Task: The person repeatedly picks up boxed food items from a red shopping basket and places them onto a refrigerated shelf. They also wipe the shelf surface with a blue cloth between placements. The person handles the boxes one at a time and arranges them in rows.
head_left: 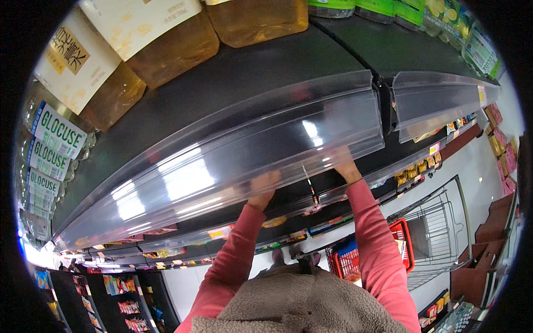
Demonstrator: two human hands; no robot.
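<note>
Both my hands reach in beneath the clear plastic edge strip (266, 137) of a black store shelf (250, 79). My left hand (264, 187) shows blurred through the plastic; its fingers are partly hidden. To its right, my right hand (344, 163) is also under the strip, its fingertips behind the plastic. Whether either hand holds anything cannot be told. Between the hands a thin hanging strip (311, 187) with a dark printed part hangs down from the edge. Large bottles of amber liquid (175, 54) stand on the shelf above, beside clear bottles with white and green labels (62, 131).
A wire shopping cart (437, 229) stands at the right, with a red plastic basket (349, 260) near my right arm. Lower shelves carry packaged snacks (416, 170). Another black shelf unit (100, 299) is at lower left. Brown boxes (479, 258) lie at far right.
</note>
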